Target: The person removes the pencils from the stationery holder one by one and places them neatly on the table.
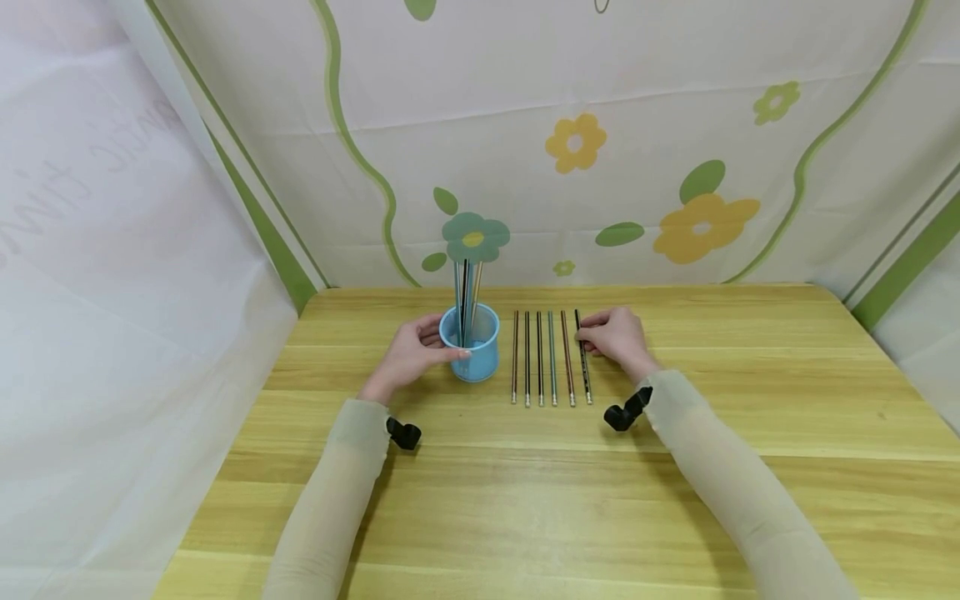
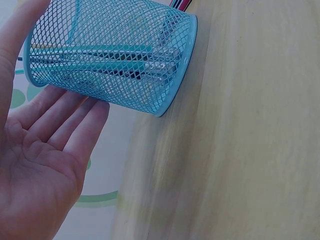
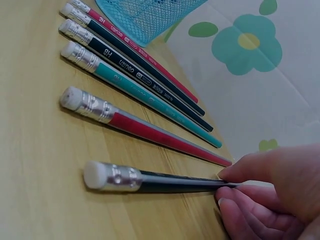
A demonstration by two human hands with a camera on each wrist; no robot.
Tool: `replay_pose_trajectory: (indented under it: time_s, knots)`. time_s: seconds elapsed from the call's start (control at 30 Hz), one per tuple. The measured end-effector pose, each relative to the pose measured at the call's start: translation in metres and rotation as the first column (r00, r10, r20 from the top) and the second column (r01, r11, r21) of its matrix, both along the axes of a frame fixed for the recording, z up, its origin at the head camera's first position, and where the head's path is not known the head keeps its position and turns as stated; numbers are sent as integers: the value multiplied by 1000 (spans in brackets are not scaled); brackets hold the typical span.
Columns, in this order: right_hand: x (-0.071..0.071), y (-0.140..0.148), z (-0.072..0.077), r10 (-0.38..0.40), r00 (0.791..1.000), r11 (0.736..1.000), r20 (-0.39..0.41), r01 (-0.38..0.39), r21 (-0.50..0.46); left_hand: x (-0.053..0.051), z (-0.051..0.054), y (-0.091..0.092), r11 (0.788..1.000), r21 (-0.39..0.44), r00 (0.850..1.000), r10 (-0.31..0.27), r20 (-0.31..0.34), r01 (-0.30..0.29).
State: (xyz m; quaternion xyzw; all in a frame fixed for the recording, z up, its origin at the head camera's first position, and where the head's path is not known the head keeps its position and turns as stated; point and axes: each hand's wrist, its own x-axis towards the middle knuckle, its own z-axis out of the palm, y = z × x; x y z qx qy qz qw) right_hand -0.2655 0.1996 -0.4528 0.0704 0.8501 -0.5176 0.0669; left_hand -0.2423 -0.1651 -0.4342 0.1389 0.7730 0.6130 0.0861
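Note:
A light blue mesh pencil holder [image 1: 480, 365] stands on the table with several pencils upright inside. My left hand [image 1: 408, 352] holds it from the left, thumb at the front and fingers at the far side; the mesh wall [image 2: 115, 90] fills the top of the left wrist view. To its right lies a row of pencils, with white erasers towards me. At the right end of that row, my right hand [image 1: 617, 337] pinches a black pencil [image 3: 175, 184] near its far end. Beside it lie a red pencil [image 3: 155, 136] and a green pencil [image 3: 135, 95].
The wooden table [image 1: 510, 500] ends at the back against a white curtain [image 1: 480, 108] with printed flowers. More black and red pencils lie between the holder and the green one. Black wrist cameras sit on both sleeves.

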Motion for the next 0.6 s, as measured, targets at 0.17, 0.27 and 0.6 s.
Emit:
replay_pose_trajectory:
  time_s: [0.17, 0.27, 0.6]
  knots:
    - [0, 0, 0, -7, 1000, 1000, 2, 7, -7, 0, 0, 0, 1000, -2, 1000, -2, 2, 2]
    - [0, 0, 0, -4, 1000, 1000, -1, 4, -12, 0, 0, 0, 1000, -3, 1000, -3, 5, 3]
    - [2, 1, 1, -14, 1000, 997, 9, 14, -73, 0, 1, 0, 1000, -11, 1000, -2, 1, 2]
